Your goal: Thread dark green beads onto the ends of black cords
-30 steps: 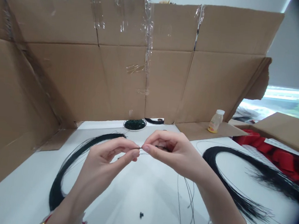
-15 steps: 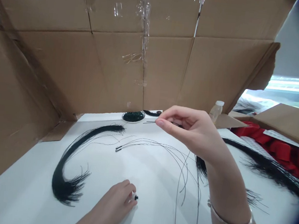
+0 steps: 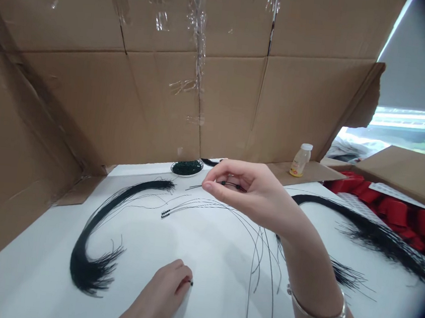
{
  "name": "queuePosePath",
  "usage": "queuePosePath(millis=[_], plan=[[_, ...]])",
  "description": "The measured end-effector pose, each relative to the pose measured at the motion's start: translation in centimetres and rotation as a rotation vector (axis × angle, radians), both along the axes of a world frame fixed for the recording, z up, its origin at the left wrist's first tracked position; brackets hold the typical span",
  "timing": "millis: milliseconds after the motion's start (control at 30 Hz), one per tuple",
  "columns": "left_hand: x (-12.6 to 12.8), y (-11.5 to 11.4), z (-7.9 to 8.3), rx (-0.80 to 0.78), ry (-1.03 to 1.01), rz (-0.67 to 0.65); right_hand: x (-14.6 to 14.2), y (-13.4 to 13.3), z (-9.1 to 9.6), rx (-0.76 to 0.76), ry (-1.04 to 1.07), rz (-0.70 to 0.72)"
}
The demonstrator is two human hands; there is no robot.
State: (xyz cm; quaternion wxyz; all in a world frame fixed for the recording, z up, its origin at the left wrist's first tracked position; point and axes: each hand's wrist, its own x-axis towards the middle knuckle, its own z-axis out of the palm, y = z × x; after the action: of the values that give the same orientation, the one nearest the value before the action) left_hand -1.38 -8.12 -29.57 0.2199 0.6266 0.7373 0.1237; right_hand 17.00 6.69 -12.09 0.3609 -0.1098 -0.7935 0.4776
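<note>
My right hand (image 3: 243, 187) is raised over the table, thumb and fingertips pinched on a thin black cord (image 3: 194, 187). The cord's ends stick out past the fingertips, and small dark beads (image 3: 238, 186) show on it below the curled fingers. Long thin strands hang down beside my right wrist. Low on the table, my left hand (image 3: 168, 286) is closed, with a tiny black bead (image 3: 191, 283) showing at the fingertips. Between and beyond the hands lie loose cords with short rows of black beads (image 3: 165, 214) at their ends.
A curved bundle of black cords (image 3: 83, 254) lies at left, another bundle (image 3: 364, 228) at right. A round dish of dark beads (image 3: 186, 168) stands at the back by a cardboard wall (image 3: 157, 102). A small bottle (image 3: 301, 160) and a box of red pieces (image 3: 396, 214) are at right.
My right hand has moved left and a little lower with the cord. The fingers of my left hand have closed further, hiding more of the bead. The view has shifted slightly.
</note>
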Motion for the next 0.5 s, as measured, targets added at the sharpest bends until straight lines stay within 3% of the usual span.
queuePosePath(millis=[267,500], plan=[[0.2,-0.5,0.4,-0.01,0.008,0.052,-0.5,-0.1,-0.1,-0.003,-0.025,0.013],[-0.7,0.1,-0.2,0.066,-0.181,0.158,-1.3,-0.3,-0.3,-0.098,-0.06,0.044]])
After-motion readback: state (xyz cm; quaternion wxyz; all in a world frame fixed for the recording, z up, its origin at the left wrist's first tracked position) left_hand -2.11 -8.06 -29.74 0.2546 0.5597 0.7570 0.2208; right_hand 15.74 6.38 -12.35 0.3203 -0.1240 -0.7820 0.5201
